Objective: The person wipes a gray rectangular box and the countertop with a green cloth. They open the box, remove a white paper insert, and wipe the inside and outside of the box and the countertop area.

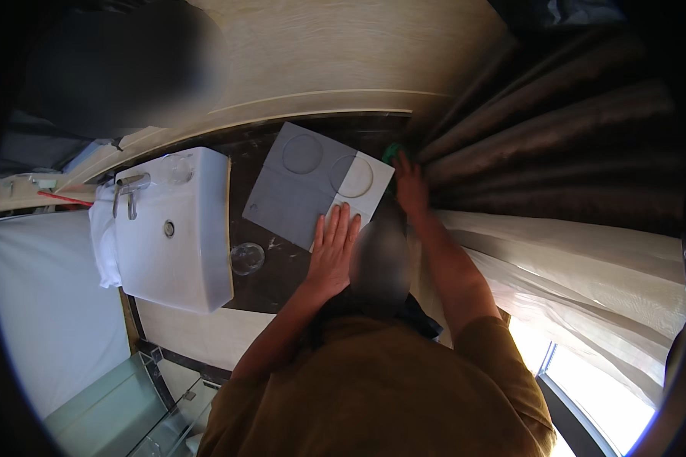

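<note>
A flat square panel [278, 194], mostly grey with a white strip at its right and two ring shapes on it, lies at an angle on a dark marbled counter [263, 286]. My left hand [331, 255] rests on the panel's near edge, fingers stretched out and nothing held. Past the panel's right corner, my right hand [411, 186] is closed over a crumpled green cloth [393, 154] on the counter. Part of that cloth is hidden under the fingers, which look slightly blurred.
A white basin [183, 251] with a metal tap [133, 183] stands left of the panel. One clear glass vessel [248, 259] is beside it, another [179, 169] on its rim. Dark curtains [556, 145] hang at right, above a pale sheer curtain [579, 259].
</note>
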Demonstrator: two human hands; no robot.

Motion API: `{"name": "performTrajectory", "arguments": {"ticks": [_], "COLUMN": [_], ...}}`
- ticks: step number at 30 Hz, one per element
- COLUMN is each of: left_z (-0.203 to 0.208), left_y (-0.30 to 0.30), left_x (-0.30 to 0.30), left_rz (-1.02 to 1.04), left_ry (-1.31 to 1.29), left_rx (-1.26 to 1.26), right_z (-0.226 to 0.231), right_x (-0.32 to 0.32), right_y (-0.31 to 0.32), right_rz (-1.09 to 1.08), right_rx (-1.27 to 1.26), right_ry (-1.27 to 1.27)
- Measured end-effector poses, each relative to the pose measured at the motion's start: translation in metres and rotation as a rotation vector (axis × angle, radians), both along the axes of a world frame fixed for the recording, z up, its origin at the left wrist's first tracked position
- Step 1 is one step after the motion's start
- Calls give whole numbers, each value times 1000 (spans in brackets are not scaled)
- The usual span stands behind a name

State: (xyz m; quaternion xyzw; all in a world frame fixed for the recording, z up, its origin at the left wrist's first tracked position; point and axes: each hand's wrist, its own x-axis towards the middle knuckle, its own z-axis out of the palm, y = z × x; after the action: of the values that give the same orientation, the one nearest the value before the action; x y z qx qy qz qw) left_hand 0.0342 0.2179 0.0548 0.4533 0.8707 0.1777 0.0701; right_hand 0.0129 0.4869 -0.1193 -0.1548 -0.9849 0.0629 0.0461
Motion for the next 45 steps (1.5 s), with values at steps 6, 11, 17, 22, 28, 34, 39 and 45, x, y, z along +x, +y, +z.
{"name": "performTrajectory", "arguments": {"ticks": [6,11,17,22,28,34,39,45], "left_z": [5,5,15,15,14,-14,-17,-17], "left_y": [-36,-66,-104,-114,-86,-45,-48,-69], "left_x": [7,19,31,37,18,-14,-11,-4], "left_rz": [-87,-126,-203,-157,57,409,426,360], "left_ry": [-31,-10,-45,-87,-96,129,124,130], "left_rx": [-27,-97,-186,-75,170,87,-25,35], "right_z": [13,22,28,60,51,106,180,171], "right_x": [-48,-35,30,85,101,59,50,49], "right_y": [11,6,-30,-71,-69,-58,-106,-119], "right_rz": [4,12,77,132,95,-395,274,504], "right_rx": [10,-78,-70,-145,-440,-1770,-722,-267], "right_ry": [-162,-48,-38,-115,114,311,373,253]}}
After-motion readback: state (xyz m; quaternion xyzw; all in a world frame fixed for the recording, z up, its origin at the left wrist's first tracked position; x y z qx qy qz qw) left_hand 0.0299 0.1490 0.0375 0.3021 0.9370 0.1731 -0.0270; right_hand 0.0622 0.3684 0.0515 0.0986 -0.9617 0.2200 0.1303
